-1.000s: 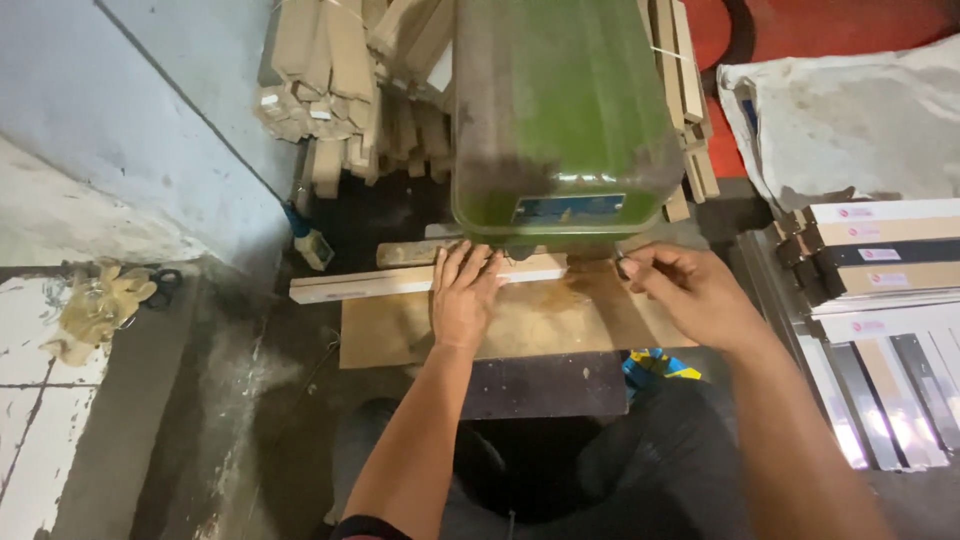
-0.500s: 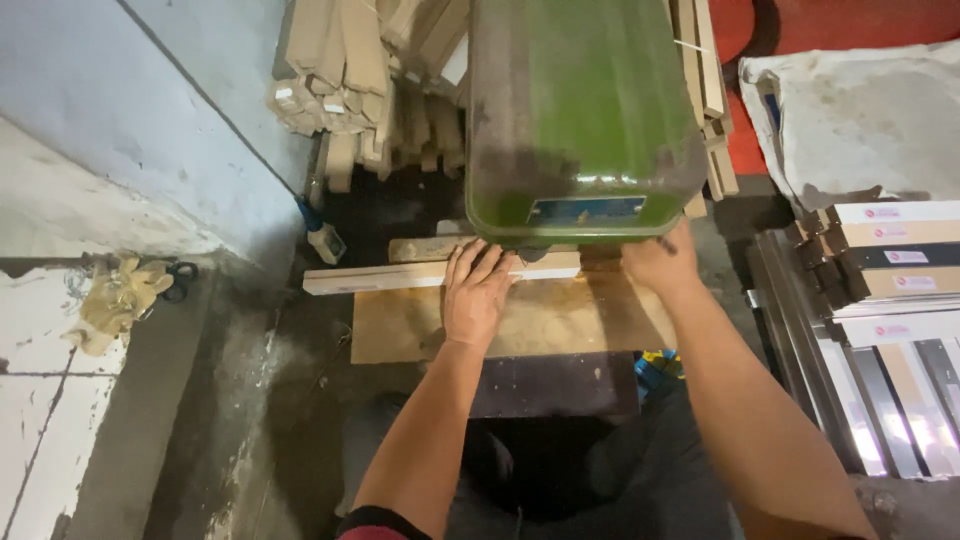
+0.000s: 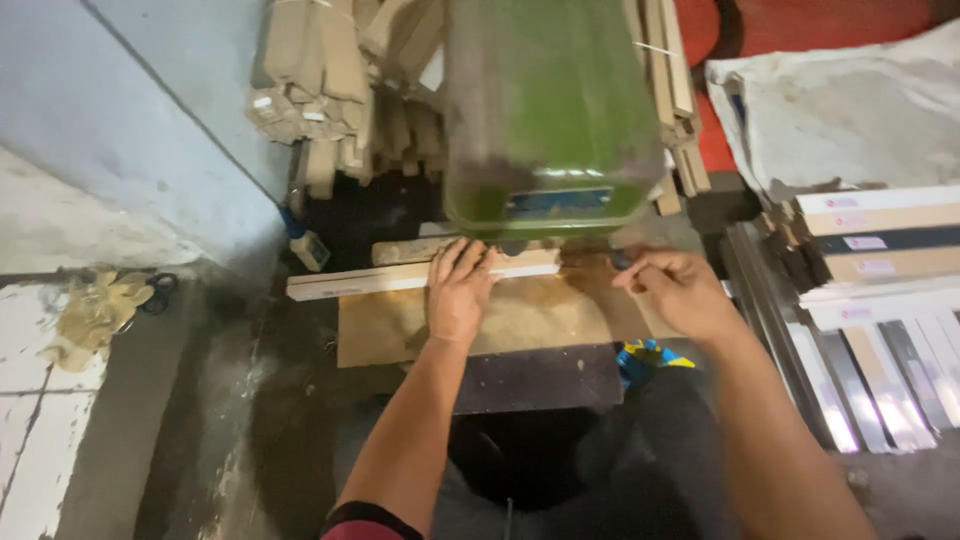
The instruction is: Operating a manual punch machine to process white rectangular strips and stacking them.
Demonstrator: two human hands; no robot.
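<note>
A long pale wooden strip (image 3: 350, 280) lies across a brown work board (image 3: 520, 320) under a green machine head (image 3: 545, 110). My left hand (image 3: 460, 290) lies flat on the strip, fingers spread, pressing it down just in front of the machine. My right hand (image 3: 675, 285) hovers at the right end of the board with fingers curled loosely; it holds nothing that I can see. The strip's right end is hidden under the machine.
A stack of wooden strips (image 3: 330, 90) leans at the back left. Bundles of white and tan moulding lengths (image 3: 880, 250) lie at the right, a grey sack (image 3: 850, 100) behind them. A rag (image 3: 95, 310) lies on the floor at left. A blue wall stands at left.
My right hand has drawn back from the strip's right end and moved slightly right. The left hand stays pressed on the strip. The camera has shifted a little.
</note>
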